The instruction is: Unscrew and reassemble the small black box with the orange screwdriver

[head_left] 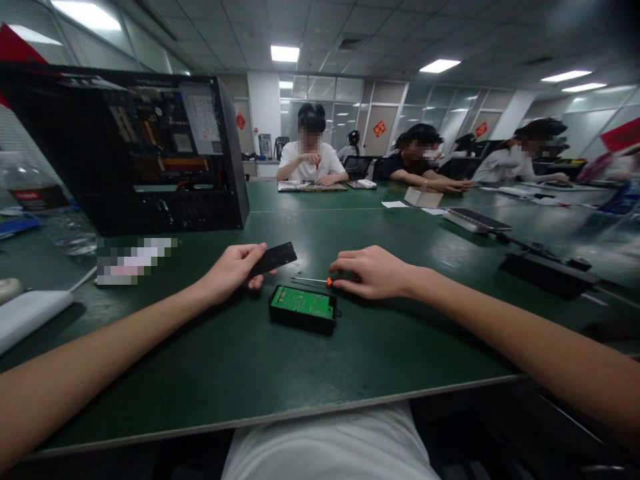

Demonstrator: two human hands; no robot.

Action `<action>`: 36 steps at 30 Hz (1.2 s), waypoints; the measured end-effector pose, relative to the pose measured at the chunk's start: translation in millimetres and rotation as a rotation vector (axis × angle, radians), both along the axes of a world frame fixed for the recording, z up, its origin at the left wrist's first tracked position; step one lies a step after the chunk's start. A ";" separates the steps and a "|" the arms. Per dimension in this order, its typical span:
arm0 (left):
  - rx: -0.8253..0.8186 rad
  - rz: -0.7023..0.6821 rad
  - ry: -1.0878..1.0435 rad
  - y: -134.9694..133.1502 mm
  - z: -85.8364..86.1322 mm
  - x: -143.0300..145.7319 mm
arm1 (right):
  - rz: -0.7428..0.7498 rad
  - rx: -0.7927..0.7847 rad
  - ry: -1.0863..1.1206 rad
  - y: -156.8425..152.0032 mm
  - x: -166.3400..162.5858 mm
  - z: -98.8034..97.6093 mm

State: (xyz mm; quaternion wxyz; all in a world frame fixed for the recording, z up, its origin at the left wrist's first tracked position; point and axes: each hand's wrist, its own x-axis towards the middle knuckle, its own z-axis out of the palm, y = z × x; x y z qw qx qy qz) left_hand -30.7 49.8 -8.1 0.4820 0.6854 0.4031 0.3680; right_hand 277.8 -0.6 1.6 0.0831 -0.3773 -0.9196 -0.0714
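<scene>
My left hand (239,268) is closed on a flat black rectangular cover (275,259), pinched between thumb and fingers and raised over the table. My right hand (373,272) curls around the orange handle end of a thin screwdriver (313,280); most of the handle is hidden by the fingers. The screwdriver's metal shaft points left, low over the table. Just in front of it, nearer to me, sits a black plastic box (300,323) with its top off. Inside the box lies a green circuit board (305,301).
An open black computer case (233,153) stands at the back left on the green table (240,373). Beside it are a plastic bottle (50,200) and a white device (35,317). A black flat device (480,220) lies on the right. Other people sit across the table.
</scene>
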 end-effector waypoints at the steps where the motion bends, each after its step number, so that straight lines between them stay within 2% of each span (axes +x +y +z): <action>1: -0.016 0.000 -0.012 -0.3 -0.1 0.1 | 0.005 0.012 0.044 -0.4 -1.1 1.0; 6: -0.049 -0.074 0.091 -6.3 5.5 -7.0 | 0.101 -0.002 0.313 -16.9 -26.3 6.0; 8: -0.061 -0.088 0.133 -9.2 9.5 -10.3 | 0.117 -0.013 0.301 -28.4 -43.1 6.7; 13: -0.078 -0.054 0.081 -12.8 12.7 -11.0 | 0.019 -0.104 0.202 -48.2 -73.2 4.4; 16: -0.108 -0.086 0.070 -11.0 8.6 -10.8 | 0.016 -0.159 0.270 -51.0 -74.4 6.9; 19: -0.128 -0.111 0.071 -9.4 6.3 -10.7 | 0.009 -0.172 0.450 -44.7 -58.7 21.3; 22: -0.131 -0.137 0.071 -10.9 7.8 -8.7 | -0.137 -0.102 0.650 -24.2 -14.0 46.1; 24: -0.132 -0.140 0.071 -13.1 8.8 -6.7 | -0.332 0.043 0.705 -4.2 35.5 60.7; 26: -0.123 -0.118 0.072 -15.2 8.3 -5.0 | -0.561 0.235 0.618 16.7 95.6 66.7; 29: -0.094 -0.087 0.061 -17.0 4.6 -3.5 | -0.950 0.331 0.334 40.6 183.3 55.4; 30: -0.090 -0.086 0.054 -17.3 3.3 -3.2 | -1.045 0.338 0.331 45.4 207.1 47.7; 33: -0.109 -0.079 0.020 -17.9 1.0 -2.2 | -1.202 0.309 0.316 50.2 256.5 23.5; 36: -0.136 -0.066 -0.017 -18.5 1.5 -0.7 | -1.254 0.245 0.296 48.0 280.3 7.7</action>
